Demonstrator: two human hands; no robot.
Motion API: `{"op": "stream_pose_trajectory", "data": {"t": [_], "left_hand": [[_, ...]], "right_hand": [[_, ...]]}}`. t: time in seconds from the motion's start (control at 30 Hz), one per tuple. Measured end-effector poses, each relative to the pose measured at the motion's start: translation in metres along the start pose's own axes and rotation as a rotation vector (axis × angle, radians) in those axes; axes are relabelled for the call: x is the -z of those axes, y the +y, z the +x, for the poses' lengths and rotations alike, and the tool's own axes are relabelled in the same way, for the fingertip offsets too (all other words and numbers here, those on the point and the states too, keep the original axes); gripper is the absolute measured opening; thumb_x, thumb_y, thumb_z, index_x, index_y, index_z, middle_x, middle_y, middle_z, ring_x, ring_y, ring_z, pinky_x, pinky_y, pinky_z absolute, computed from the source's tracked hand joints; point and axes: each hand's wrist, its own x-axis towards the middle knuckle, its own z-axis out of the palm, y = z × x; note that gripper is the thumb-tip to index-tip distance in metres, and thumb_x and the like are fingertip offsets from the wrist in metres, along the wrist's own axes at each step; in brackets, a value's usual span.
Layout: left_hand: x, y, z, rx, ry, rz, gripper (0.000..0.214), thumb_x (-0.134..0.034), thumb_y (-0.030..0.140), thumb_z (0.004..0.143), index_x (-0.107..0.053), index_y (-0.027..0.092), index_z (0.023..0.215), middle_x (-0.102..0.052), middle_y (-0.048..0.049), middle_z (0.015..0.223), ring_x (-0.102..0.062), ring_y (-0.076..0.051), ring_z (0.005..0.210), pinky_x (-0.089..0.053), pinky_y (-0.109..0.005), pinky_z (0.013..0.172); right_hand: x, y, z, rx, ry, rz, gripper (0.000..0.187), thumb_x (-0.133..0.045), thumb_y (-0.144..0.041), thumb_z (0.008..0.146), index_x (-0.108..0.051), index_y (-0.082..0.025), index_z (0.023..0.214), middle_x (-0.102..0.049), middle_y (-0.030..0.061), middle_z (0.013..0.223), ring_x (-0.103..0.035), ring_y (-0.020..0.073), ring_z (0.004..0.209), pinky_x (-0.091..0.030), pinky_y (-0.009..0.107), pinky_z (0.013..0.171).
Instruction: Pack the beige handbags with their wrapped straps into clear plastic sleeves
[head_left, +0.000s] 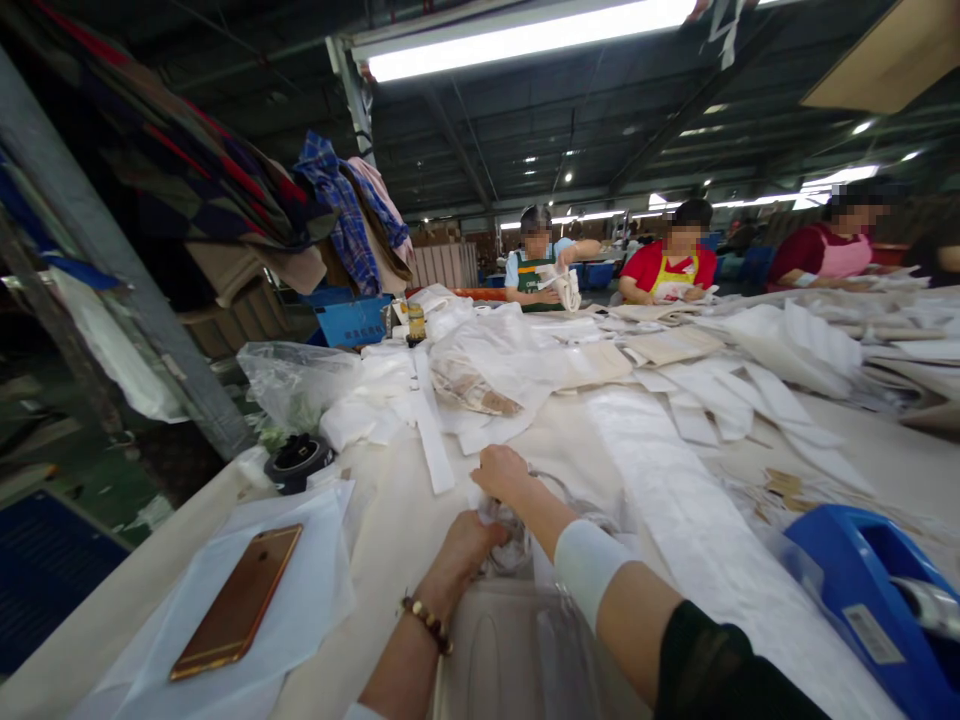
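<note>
A pale beige, flat item, perhaps a bag, in clear plastic wrapping [517,640] lies on the table right in front of me. My left hand [469,545], with a bead bracelet at the wrist, is closed on the bunched plastic at the item's far end. Just beyond it, my right hand [506,475] is closed too, its fingers curled on the top of the gathered plastic. That forearm wears a white sleeve cuff. A thin, curved strip, possibly a handle, shows beside the right wrist; its ends are hidden.
A gold phone [238,600] rests on white sheets at left, near a black round container [298,462]. A blue tape dispenser [874,590] stands at right. White padding [690,520] runs along the table. Paper and plastic heap up ahead, with several co-workers beyond.
</note>
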Motion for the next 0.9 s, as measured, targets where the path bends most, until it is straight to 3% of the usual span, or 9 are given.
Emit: {"op": "stream_pose_trajectory", "data": {"t": [0.1, 0.17, 0.23, 0.33, 0.4, 0.5, 0.67, 0.77, 0.9], "left_hand": [[0.005, 0.001, -0.003, -0.011, 0.081, 0.148, 0.008, -0.062, 0.023, 0.067, -0.062, 0.015, 0.065, -0.063, -0.0044, 0.061, -0.060, -0.022, 0.067, -0.037, -0.026, 0.056], [0.008, 0.005, -0.010, -0.016, 0.158, 0.240, 0.027, -0.065, 0.031, 0.069, -0.063, 0.009, 0.086, -0.067, -0.0133, 0.080, -0.062, -0.030, 0.081, -0.042, -0.031, 0.066], [0.008, 0.013, -0.021, -0.046, 0.271, 0.316, 0.048, -0.062, 0.035, 0.074, -0.054, 0.003, 0.111, -0.061, -0.0234, 0.107, -0.055, -0.037, 0.104, -0.041, -0.039, 0.081], [-0.006, 0.032, -0.038, -0.269, 0.414, 0.466, 0.047, -0.051, 0.027, 0.084, -0.043, 0.007, 0.126, -0.048, -0.0221, 0.128, -0.040, -0.035, 0.123, -0.032, -0.045, 0.098], [-0.025, 0.047, -0.047, -0.454, 0.372, 0.547, 0.037, -0.048, 0.022, 0.085, -0.049, 0.011, 0.120, -0.053, -0.0166, 0.123, -0.043, -0.030, 0.119, -0.032, -0.042, 0.100], [-0.063, 0.067, -0.053, -0.545, 0.226, 0.574, 0.031, -0.053, 0.025, 0.084, -0.055, 0.013, 0.111, -0.057, -0.0132, 0.114, -0.047, -0.027, 0.113, -0.036, -0.039, 0.099], [-0.115, 0.085, -0.048, -0.413, 0.145, 0.576, 0.049, -0.059, 0.034, 0.078, -0.052, 0.015, 0.122, -0.047, -0.0178, 0.133, -0.040, -0.033, 0.124, -0.038, -0.047, 0.096], [-0.130, 0.089, -0.043, -0.329, 0.136, 0.584, 0.049, -0.059, 0.033, 0.076, -0.053, 0.019, 0.123, -0.037, -0.0189, 0.142, -0.032, -0.039, 0.130, -0.035, -0.055, 0.096], [-0.137, 0.090, -0.042, -0.299, 0.151, 0.606, 0.047, -0.045, 0.030, 0.087, -0.047, 0.017, 0.132, -0.034, -0.0216, 0.144, -0.033, -0.042, 0.129, -0.033, -0.058, 0.096]], "right_hand": [[0.024, 0.023, -0.013, 0.004, 0.060, 0.035, 0.030, -0.055, -0.037, 0.090, -0.057, -0.017, 0.112, -0.060, 0.0068, 0.113, -0.060, 0.0192, 0.096, -0.051, 0.041, 0.083], [0.046, 0.053, -0.027, -0.057, 0.150, 0.043, 0.030, -0.053, -0.038, 0.091, -0.057, -0.017, 0.112, -0.059, 0.0072, 0.116, -0.059, 0.0202, 0.101, -0.049, 0.042, 0.086], [0.064, 0.089, -0.045, -0.162, 0.234, 0.045, 0.031, -0.051, -0.039, 0.092, -0.057, -0.017, 0.113, -0.058, 0.0077, 0.118, -0.057, 0.0211, 0.104, -0.047, 0.044, 0.090], [0.074, 0.134, -0.073, -0.281, 0.225, 0.078, 0.030, -0.049, -0.040, 0.092, -0.060, -0.015, 0.103, -0.063, 0.0071, 0.107, -0.059, 0.0197, 0.098, -0.046, 0.043, 0.089], [0.069, 0.150, -0.087, -0.297, 0.156, 0.129, 0.032, -0.048, -0.043, 0.093, -0.062, -0.014, 0.095, -0.065, 0.0050, 0.095, -0.062, 0.0173, 0.089, -0.049, 0.040, 0.083], [0.057, 0.153, -0.094, -0.290, 0.092, 0.188, 0.032, -0.050, -0.044, 0.092, -0.062, -0.014, 0.093, -0.065, 0.0031, 0.090, -0.063, 0.0152, 0.081, -0.052, 0.036, 0.076], [0.055, 0.148, -0.090, -0.283, 0.086, 0.160, 0.025, -0.054, -0.037, 0.091, -0.062, -0.014, 0.096, -0.065, 0.0040, 0.097, -0.062, 0.0166, 0.088, -0.051, 0.038, 0.080], [0.055, 0.147, -0.089, -0.280, 0.100, 0.107, 0.024, -0.054, -0.036, 0.091, -0.061, -0.014, 0.099, -0.064, 0.0050, 0.102, -0.061, 0.0180, 0.094, -0.050, 0.040, 0.084], [0.046, 0.149, -0.089, -0.297, 0.110, 0.059, 0.025, -0.052, -0.037, 0.091, -0.061, -0.015, 0.100, -0.064, 0.0053, 0.102, -0.061, 0.0180, 0.094, -0.050, 0.041, 0.085]]}}
